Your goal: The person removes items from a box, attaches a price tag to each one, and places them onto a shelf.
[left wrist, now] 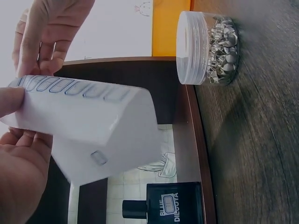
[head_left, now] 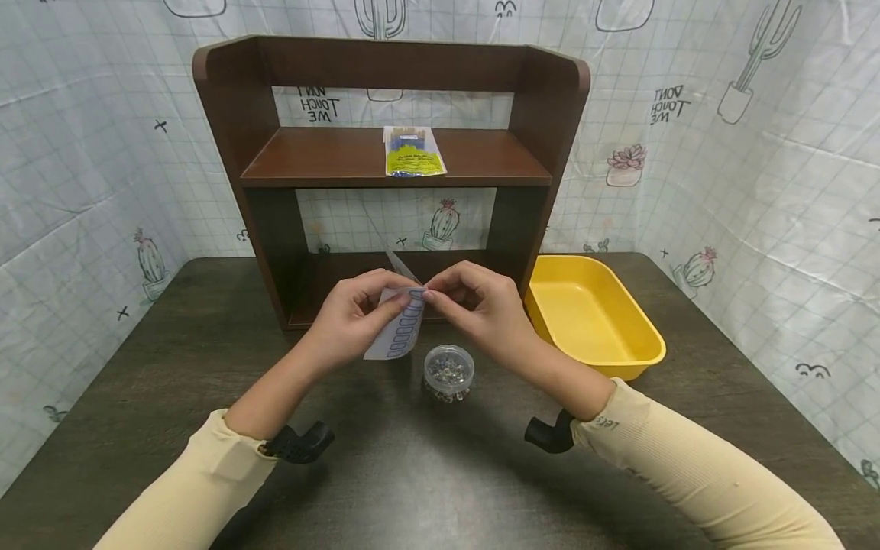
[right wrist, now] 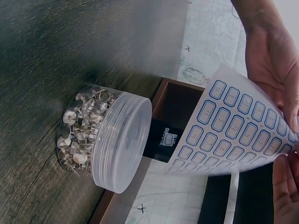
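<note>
Between both hands is a bent sheet of blue-bordered label stickers (head_left: 402, 328); its printed rows face the right wrist view. My left hand (head_left: 354, 313) pinches the sheet near its upper edge, thumb in front. At the upper right corner of the sheet, my right hand (head_left: 484, 309) pinches with thumb and forefinger; whether a single sticker is between those fingertips is too small to tell. Below the hands stands a lidded clear jar of thumbtacks (right wrist: 86, 130). A dark bottle (left wrist: 175, 203) bearing one such label stands behind the sheet, hidden in the head view.
A dark brown two-tier shelf (head_left: 395, 183) rises behind the hands, with a flat clear packet (head_left: 415, 151) on its upper board. To the right sits a yellow tub (head_left: 594, 305). Patterned cloth (head_left: 89, 191) surrounds the dark wooden table (head_left: 426, 489).
</note>
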{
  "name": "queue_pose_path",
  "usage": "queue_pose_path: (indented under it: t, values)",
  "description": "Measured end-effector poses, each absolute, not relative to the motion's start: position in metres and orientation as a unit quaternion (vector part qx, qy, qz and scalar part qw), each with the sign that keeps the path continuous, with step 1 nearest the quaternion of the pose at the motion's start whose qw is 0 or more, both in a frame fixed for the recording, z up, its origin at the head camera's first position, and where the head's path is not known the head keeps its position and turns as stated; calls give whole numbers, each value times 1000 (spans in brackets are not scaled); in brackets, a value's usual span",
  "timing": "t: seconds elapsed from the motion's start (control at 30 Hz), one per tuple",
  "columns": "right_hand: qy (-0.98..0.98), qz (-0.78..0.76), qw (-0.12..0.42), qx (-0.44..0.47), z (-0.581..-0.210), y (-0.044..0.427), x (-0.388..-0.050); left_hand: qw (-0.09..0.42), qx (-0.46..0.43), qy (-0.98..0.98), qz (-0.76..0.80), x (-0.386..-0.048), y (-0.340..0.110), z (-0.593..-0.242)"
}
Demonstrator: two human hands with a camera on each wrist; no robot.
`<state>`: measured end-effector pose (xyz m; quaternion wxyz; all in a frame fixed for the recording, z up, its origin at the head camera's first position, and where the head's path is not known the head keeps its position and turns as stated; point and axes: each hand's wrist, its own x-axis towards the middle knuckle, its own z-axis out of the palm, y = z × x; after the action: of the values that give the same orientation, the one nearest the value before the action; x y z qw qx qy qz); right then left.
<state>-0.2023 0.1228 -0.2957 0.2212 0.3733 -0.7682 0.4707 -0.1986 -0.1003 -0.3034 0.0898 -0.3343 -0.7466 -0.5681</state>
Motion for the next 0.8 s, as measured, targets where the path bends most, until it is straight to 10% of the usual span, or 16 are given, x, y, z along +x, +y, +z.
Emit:
queue_pose_path:
  t: [0.8]
  values:
    - [-784, 467, 186, 364, -298, 123, -203, 149, -288, -786, -527, -192, -95, -302]
